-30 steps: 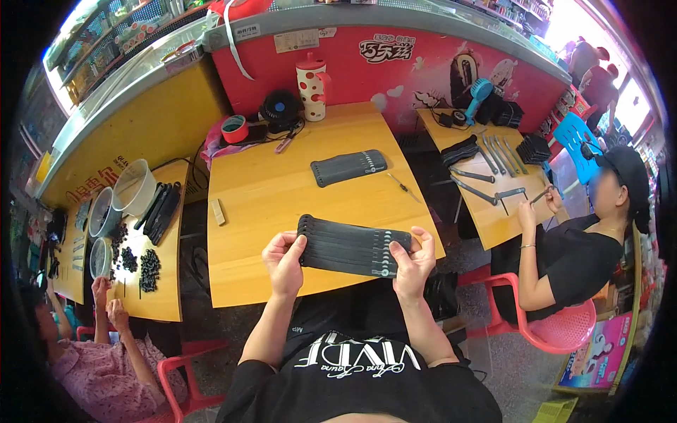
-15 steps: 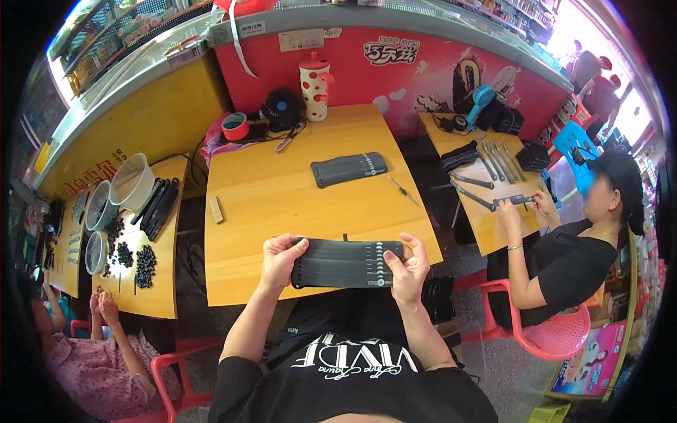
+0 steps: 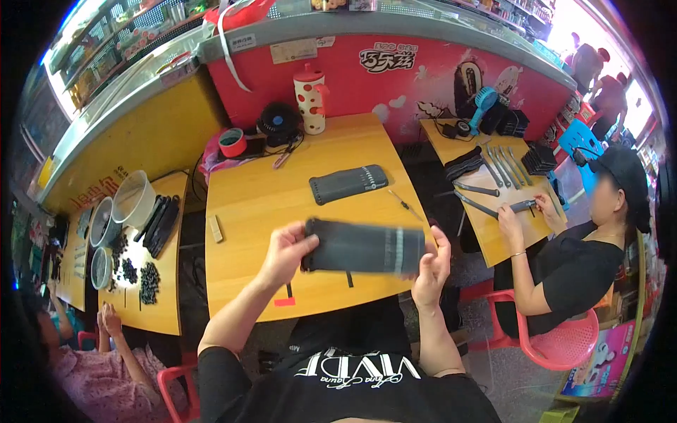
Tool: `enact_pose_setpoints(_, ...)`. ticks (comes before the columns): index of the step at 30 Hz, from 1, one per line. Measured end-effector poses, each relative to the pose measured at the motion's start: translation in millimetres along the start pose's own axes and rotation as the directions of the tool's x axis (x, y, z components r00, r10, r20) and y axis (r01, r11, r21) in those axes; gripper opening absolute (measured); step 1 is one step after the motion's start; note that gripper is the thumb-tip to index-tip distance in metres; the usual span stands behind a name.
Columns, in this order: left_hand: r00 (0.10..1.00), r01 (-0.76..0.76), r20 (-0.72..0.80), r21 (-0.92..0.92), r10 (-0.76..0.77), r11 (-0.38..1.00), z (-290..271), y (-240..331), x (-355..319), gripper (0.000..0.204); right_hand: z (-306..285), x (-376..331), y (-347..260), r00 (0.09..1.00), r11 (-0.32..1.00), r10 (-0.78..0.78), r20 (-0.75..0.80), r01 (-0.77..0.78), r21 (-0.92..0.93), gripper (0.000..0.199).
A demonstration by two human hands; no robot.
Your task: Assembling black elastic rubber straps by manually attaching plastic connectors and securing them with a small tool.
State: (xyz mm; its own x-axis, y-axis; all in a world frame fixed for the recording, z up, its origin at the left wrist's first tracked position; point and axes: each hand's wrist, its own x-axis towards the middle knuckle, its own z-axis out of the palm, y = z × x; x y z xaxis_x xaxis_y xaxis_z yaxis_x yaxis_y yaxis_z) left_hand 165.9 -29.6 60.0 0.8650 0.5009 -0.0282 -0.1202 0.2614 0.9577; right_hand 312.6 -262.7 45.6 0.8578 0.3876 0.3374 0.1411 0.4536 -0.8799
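Observation:
A flat bundle of dark grey strips (image 3: 363,247), lying side by side, is held up over the near part of the table, slightly blurred by motion. My left hand (image 3: 288,248) pinches its left end between thumb and fingers. At its right end, which bears a pale printed band, my right hand (image 3: 431,273) grips the edge with the thumb in front. Another such bundle (image 3: 349,185) lies flat farther back on the table. To its right is a thin dark pointed tool (image 3: 405,204). Below the held bundle, a small red piece (image 3: 284,302) shows at the table's near edge.
The wooden table (image 3: 261,197) carries a small tan block (image 3: 216,229), a roll of tape (image 3: 233,143), a black fan (image 3: 278,123) and a spotted cup (image 3: 310,99). A co-worker (image 3: 564,261) handles a strip at the right table. Clear tubs (image 3: 132,199) stand at left.
Both hands have lifted the bundle away from me and a little to the right. Its right end has tipped down slightly. The red piece on the table edge has come into sight.

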Motion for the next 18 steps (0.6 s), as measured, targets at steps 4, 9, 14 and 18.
enact_pose_setpoints(4,0.999,0.039,-0.025,-0.103,-0.042,0.994,-7,14,109,0.018,-16,18,33,0.999,0.977,0.047,-0.015,-0.049,-0.209,0.053)
enact_pose_setpoints(9,0.958,0.101,-0.276,0.058,-0.082,0.993,-20,-20,258,0.014,-32,-5,82,0.993,0.868,0.063,0.104,-0.004,-0.496,0.041)
enact_pose_setpoints(14,0.870,0.060,-0.490,0.217,0.056,0.974,-26,-59,352,0.013,-27,-5,71,0.980,0.776,0.134,0.147,-0.011,-0.631,0.033)
enact_pose_setpoints(18,0.832,0.032,-0.544,0.250,0.113,0.968,-46,-84,388,0.016,-26,0,70,0.969,0.788,0.192,0.153,-0.059,-0.613,0.033)
